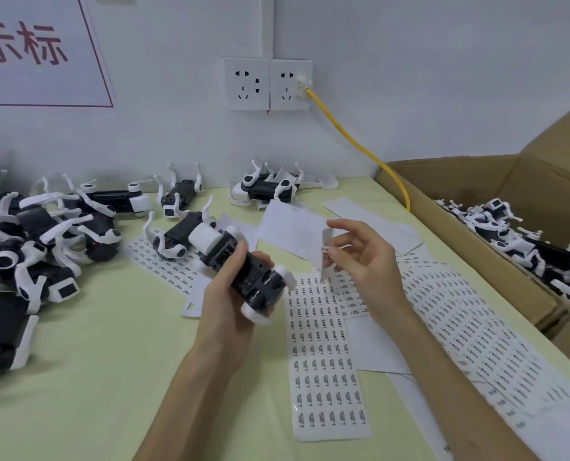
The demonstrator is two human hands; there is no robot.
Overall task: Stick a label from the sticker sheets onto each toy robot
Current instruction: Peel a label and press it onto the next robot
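Left hand wrapped round toy robot, right hand pinching label just beside it

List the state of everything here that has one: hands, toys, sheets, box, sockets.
Left hand: grips a toy robot, lifted off the table.
Right hand: pinches a label strip, raised.
Sticker sheets: flat on the table.
Cardboard box: open, toys inside.
Left socket: unused.
Right socket: plug with yellow cable in.
Loose toy robots: piled at left.

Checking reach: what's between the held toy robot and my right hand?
Head view: the label strip pinched by the right hand, clear of the toy robot.
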